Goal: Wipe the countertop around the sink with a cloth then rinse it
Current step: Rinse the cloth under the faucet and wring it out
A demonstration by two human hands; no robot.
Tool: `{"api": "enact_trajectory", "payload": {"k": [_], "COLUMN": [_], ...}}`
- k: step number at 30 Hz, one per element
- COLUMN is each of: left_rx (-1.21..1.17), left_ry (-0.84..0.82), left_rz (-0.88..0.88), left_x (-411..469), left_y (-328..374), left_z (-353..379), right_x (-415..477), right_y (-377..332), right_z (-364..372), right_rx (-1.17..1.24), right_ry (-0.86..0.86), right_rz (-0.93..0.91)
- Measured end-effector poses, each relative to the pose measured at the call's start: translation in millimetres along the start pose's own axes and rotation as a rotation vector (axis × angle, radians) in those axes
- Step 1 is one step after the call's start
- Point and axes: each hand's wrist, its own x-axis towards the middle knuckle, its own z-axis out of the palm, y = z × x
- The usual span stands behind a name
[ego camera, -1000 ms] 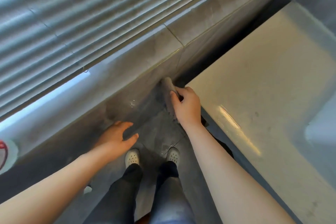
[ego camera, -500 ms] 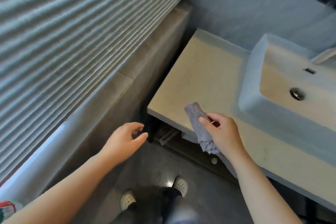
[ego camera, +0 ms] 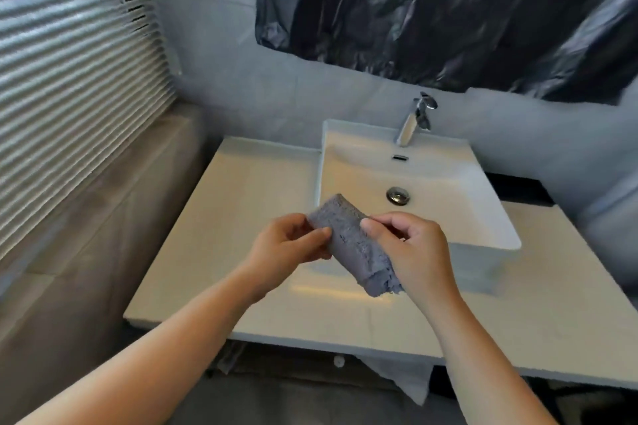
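Both hands pinch the folded grey cloth (ego camera: 348, 241) above the near countertop (ego camera: 241, 203): left hand (ego camera: 293, 245), right hand (ego camera: 411, 245). Judged: wiping not begun; rinse at sink (ego camera: 448, 190) remains.

The countertop (ego camera: 241, 203) is a pale, glossy slab. A white rectangular sink (ego camera: 359, 134) stands directly on it, set back against the rear edge. Left of the sink runs a wide stretch of slab. In front of the sink a band reaches the front edge, with a bright streak of reflected light (ego camera: 331, 290) on it. Right of the sink another stretch goes on toward the frame's edge. A chrome tap (ego camera: 412, 124) rises from the sink's back rim, and a round drain (ego camera: 398, 195) sits in its basin.
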Motion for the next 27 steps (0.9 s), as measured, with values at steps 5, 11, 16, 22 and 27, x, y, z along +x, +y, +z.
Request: {"api": "enact_trajectory", "payload": {"k": [5, 11, 16, 22, 27], "left_rx": [0.016, 0.107, 0.104, 0.442, 0.516], "left_ry": [0.079, -0.016, -0.009, 0.108, 0.142], "left_rz": [0.057, 0.053, 0.039, 0.137, 0.148], "left_x": [53.1, 113.5, 159.4, 222.9, 266.9], "left_y": [27.0, 44.5, 41.1, 32.7, 36.3], "left_z": [49.7, 69.2, 65.0, 50.8, 48.5], "right_x": [35.3, 81.2, 118.1, 161.8, 212.0], "right_y": [27.9, 49.4, 69.1, 102.2, 123.1], "right_z": [-59.5, -93.7, -86.8, -84.3, -86.4], "right_rx": [-0.243, -0.353, -0.366, -0.391, -0.41], "right_ry": [0.104, 0.084, 0.025, 0.07, 0.05], "right_rz": [-0.031, -0.034, 0.018, 0.143, 0.177]}}
